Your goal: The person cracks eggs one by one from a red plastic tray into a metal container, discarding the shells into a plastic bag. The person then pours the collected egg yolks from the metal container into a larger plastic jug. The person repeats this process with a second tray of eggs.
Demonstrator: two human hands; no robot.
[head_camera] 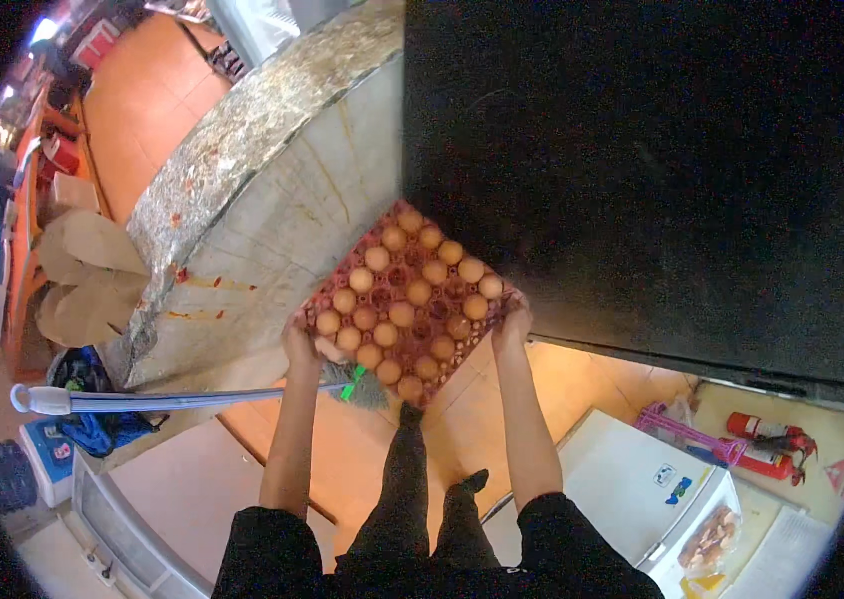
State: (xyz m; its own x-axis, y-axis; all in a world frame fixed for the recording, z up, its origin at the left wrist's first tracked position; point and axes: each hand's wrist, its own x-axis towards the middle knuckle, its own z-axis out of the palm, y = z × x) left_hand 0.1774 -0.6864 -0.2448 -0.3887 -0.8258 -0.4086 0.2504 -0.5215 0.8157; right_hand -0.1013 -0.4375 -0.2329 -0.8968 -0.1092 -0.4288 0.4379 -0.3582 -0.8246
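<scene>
A reddish egg tray (441, 311) is held out before me, turned so one corner points away. Several brown eggs (418, 292) sit in its cups, and some cups near the middle hold none. My left hand (304, 341) grips the tray's left corner. On the opposite corner, my right hand (513, 323) has hold of the rim. Both hands' fingers are partly hidden under the tray. Below its near left edge shows the grey head of a mop (369, 393) with a green band, and a long pale blue handle (190, 399) passes behind my left forearm.
A large dark panel (639, 187) rises close at the right. To the left curves a stained wall with a rough stone ledge (242, 127). White appliances, one a refrigerator (617, 479), flank the orange tiled floor (351, 457). Fire extinguishers (766, 460) are at the far right.
</scene>
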